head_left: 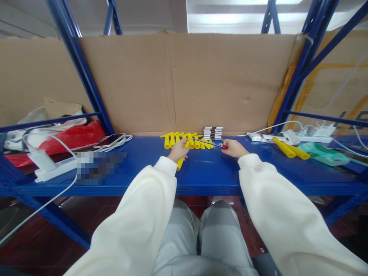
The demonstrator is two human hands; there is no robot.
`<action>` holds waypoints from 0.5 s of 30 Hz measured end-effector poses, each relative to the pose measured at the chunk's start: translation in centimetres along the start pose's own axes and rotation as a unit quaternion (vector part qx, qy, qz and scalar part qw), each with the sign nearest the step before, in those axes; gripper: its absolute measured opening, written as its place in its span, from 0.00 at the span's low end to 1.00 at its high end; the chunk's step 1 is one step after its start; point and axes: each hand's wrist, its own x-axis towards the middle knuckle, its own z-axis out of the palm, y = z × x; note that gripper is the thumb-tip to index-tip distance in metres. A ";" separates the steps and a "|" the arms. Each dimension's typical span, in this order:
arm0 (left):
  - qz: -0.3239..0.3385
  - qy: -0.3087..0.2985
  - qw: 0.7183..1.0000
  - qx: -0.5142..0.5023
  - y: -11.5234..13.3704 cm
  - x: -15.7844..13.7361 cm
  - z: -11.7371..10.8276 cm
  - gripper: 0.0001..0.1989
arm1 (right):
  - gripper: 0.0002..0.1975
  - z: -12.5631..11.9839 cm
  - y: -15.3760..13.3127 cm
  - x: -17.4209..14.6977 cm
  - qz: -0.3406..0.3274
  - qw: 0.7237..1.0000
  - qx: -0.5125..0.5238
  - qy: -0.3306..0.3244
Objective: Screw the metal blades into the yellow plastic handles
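My left hand [178,150] grips a yellow plastic tube [181,161] that pokes out below the fist toward me, over the blue shelf [207,174]. My right hand [233,148] holds a screwdriver [211,143] by its red handle; the thin metal shaft points left toward the yellow tube. Behind both hands lies a row of several yellow tubes [188,140] against the cardboard wall. A small stack of white and dark flat pieces [212,133] stands just behind the screwdriver.
Two more yellow tubes [290,149] lie at the right next to white power strips [270,137] and a teal packet [322,152]. At the left are a phone [110,140], cables, a white charger [43,160] and a red bag [71,136]. Blue rack posts flank the bay.
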 end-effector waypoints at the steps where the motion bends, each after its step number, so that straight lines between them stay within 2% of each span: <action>1: -0.001 0.000 1.000 0.002 0.0 0.0 0.0 0.34 | 0.03 0.0 0.1 0.0 0.000 1.000 -0.001 0.000; 15: 0.000 0.001 1.000 0.015 0.0 0.0 -0.1 0.32 | 0.05 0.1 0.7 0.0 -0.025 0.998 0.045 -0.045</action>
